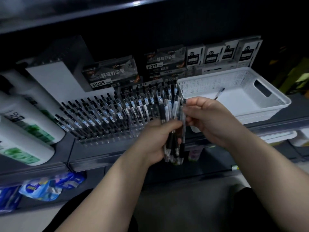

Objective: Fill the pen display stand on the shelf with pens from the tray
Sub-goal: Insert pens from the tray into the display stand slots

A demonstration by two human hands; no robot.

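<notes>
- Left hand (155,139) grips a bundle of pens (174,149) in front of the shelf (93,153) edge, long axes running from the person up toward the display stand (103,141).
- Clear barrels, black grips, some ends blurred.
- Right hand (209,119) pinches one pen (182,148) at the bundle's right side, parallel to the rest.
- Stand rows lean back-left, nearly full.
- A lone pen (219,93) lies diagonally in the white tray (250,114).
</notes>
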